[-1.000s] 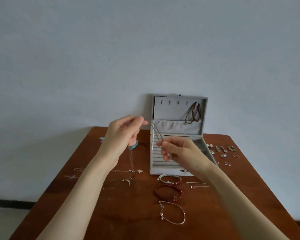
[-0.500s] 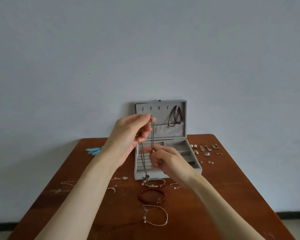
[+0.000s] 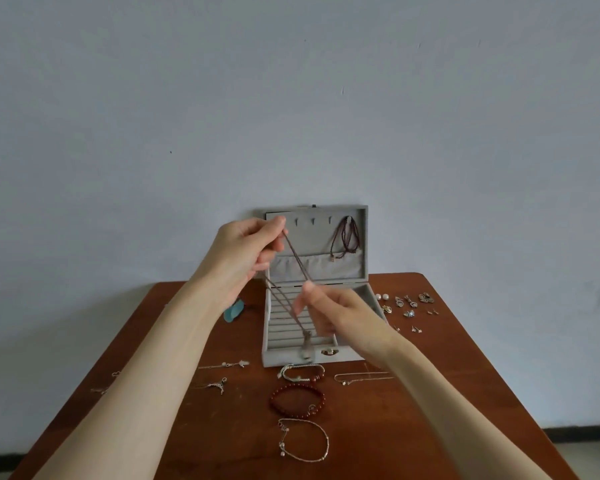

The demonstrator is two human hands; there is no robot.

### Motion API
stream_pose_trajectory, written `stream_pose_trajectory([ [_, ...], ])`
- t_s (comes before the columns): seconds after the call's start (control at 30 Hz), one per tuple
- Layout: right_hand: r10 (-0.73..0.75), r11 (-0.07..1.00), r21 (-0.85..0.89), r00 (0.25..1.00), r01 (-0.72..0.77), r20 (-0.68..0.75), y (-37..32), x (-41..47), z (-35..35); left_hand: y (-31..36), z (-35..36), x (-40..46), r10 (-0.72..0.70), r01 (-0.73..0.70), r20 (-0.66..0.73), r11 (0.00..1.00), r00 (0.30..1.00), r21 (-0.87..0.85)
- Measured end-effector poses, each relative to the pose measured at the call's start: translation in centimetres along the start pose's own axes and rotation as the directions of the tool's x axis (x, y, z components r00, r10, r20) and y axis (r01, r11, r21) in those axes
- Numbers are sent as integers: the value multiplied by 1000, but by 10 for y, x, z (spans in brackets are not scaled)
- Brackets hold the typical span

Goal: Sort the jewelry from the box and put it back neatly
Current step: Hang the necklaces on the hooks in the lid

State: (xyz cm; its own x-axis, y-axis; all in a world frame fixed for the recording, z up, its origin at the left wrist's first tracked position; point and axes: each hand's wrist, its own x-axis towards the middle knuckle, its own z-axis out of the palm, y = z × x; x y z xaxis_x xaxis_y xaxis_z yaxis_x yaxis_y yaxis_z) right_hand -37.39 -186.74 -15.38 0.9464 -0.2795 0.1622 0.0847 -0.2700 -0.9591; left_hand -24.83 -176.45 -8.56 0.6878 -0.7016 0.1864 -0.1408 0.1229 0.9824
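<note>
An open grey jewelry box [image 3: 361, 282] stands at the table's back, lid upright, with a dark beaded necklace [image 3: 347, 237] hung on a lid hook. My left hand [image 3: 243, 258] pinches the top of a brown cord necklace [image 3: 293, 254] in front of the lid. My right hand [image 3: 333, 311] pinches the same cord lower down, over the ring rows. The cord's pendant [image 3: 306, 344] dangles at the box's front wall.
On the brown table [image 3: 413, 427] lie a red bead bracelet [image 3: 297, 400], a silver chain bracelet [image 3: 303, 441], a braided bracelet [image 3: 300, 371], thin chains left [image 3: 222, 365] and right [image 3: 361, 377], several earrings [image 3: 409, 303] at right, and a teal item [image 3: 234, 311].
The view has shifted. My hands have drawn apart, stretching the cord diagonally from upper left to lower right. The pendant now hangs at the box's front wall.
</note>
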Motion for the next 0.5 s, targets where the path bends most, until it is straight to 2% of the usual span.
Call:
stream_pose_trajectory([
  [0.1,8,1000,25,988,-4,-153,4,9,-25,-5,-5,14,17,-6,-41,969,999,249],
  [0.17,-14,1000,12,981,17,-194,8,16,-40,-10,-3,23,59,-40,-42,928,997,372],
  [0.33,39,999,-8,995,-40,-93,13,36,-61,-20,11,43,113,-108,14,893,993,436],
  [0.4,69,994,88,996,-63,-61,13,49,-64,-21,19,51,128,-147,72,887,989,437],
  [0.5,74,976,213,993,-53,-94,16,68,-70,-29,26,69,155,-184,100,858,983,480],
])
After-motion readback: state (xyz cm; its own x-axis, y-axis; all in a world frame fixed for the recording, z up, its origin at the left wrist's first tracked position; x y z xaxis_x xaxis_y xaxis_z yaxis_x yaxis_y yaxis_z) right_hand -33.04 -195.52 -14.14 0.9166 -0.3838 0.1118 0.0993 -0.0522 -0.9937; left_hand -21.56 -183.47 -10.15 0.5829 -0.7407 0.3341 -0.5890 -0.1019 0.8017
